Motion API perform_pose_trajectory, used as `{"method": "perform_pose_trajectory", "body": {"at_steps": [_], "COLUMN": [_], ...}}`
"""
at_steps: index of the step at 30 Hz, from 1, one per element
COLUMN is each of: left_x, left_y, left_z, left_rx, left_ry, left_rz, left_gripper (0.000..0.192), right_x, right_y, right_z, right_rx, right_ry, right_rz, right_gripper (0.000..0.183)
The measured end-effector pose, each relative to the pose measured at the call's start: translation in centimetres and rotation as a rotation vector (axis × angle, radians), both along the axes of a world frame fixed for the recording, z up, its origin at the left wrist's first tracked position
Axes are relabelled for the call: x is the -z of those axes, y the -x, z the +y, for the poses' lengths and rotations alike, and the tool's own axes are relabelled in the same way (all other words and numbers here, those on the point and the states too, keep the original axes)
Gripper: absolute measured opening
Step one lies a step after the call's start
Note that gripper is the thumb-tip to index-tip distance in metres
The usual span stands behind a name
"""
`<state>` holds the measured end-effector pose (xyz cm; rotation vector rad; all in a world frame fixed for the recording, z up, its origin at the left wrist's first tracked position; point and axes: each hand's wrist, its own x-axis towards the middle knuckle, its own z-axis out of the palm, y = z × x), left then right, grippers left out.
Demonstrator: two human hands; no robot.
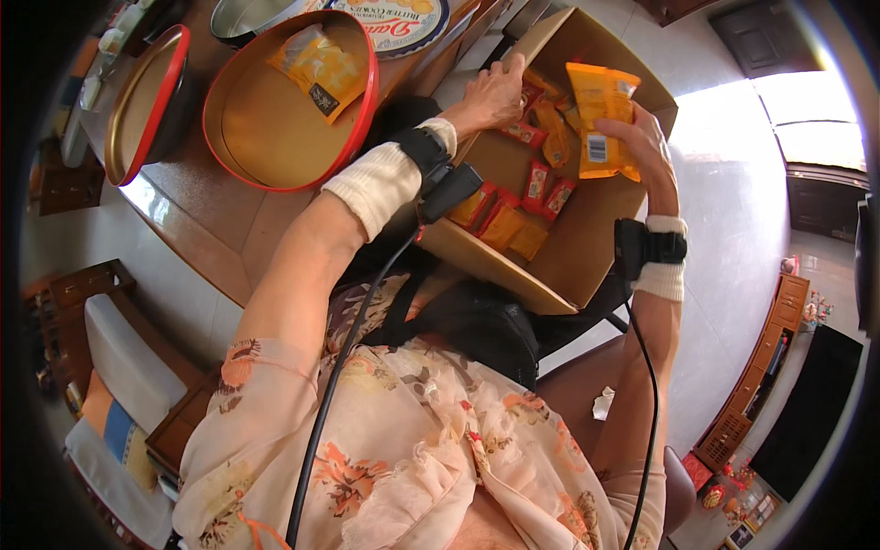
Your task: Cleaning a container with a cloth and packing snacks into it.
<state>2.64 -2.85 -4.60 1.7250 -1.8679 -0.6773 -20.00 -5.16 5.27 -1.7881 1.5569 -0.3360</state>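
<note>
My right hand [643, 141] grips a yellow plastic snack packet [597, 113] by its side, with the thumb across its face. A barcode shows on the packet, held upright over an open cardboard box [591, 234]. My left hand [491, 96] is on the box's left rim, its fingers bent over the edge. Inside the box lie small red wrapped packets [536, 182], a twisted yellow wrapper [552, 134] and several yellow packets [509, 230]. The box's far inside is partly hidden by my hands and the held packet.
On the wooden table [223, 220] stands an open red-rimmed round tin [275, 148] holding a yellow packet [323, 72]. Beside it are a tilted red-rimmed lid or tin [148, 113], a metal tin [240, 17] and a butter cookie tin lid [402, 20]. Black cables run from my wrist-worn devices.
</note>
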Motion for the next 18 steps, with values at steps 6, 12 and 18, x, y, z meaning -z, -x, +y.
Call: {"method": "perform_pose_trajectory", "body": {"at_steps": [6,12,18], "left_x": [-5.0,-7.7,-7.6], "left_y": [0.7,1.0,-2.9], "left_z": [1.8,5.0,6.5], "left_rx": [0.147,0.207,-0.193], "left_ry": [0.15,0.099,0.36], "left_rz": [0.6,1.31,0.887], "left_gripper": [0.051,0.047,0.048], "right_x": [-2.4,-2.8,-3.2], "right_y": [0.0,-7.2,-11.3], "right_z": [2.0,3.7,5.8], "right_rx": [0.073,-0.037,-0.111], "right_ry": [-0.058,-0.028,0.206], "right_rz": [-0.619,-0.824,-0.535], "right_gripper": [0.042,0.037,0.054]}}
